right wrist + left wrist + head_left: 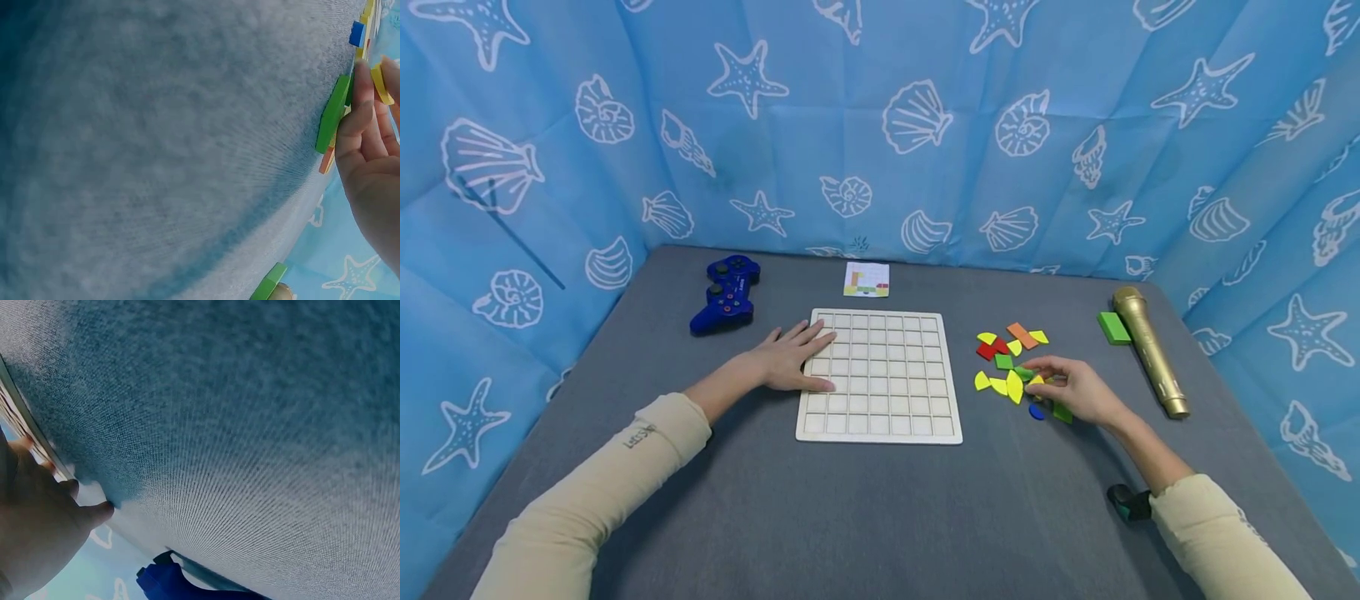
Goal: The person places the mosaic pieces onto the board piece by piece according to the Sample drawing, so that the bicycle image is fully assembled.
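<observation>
A pale wooden board (891, 437) with a grid of square cells lies mid-table. My left hand (790, 358), fingers spread, rests on its left edge, thumb over the cells. To the right of the board my right hand (1075, 390) pinches a yellow piece (380, 84) between thumb and fingers. Around those fingertips lie several flat coloured pieces: a yellow leaf-shaped one (1014, 387), a green square (1003, 362), an orange rectangle (1022, 335), a red piece (986, 352) and a blue one (1037, 412). A green piece (1062, 412) is partly hidden beneath the hand.
Behind the board lies a small printed card (867, 280) with a coloured pattern. A blue game controller (727, 295) sits at the back left. On the right are a gold microphone (1150, 350) and a green block (1113, 328). A blue seashell curtain (880, 192) surrounds the table.
</observation>
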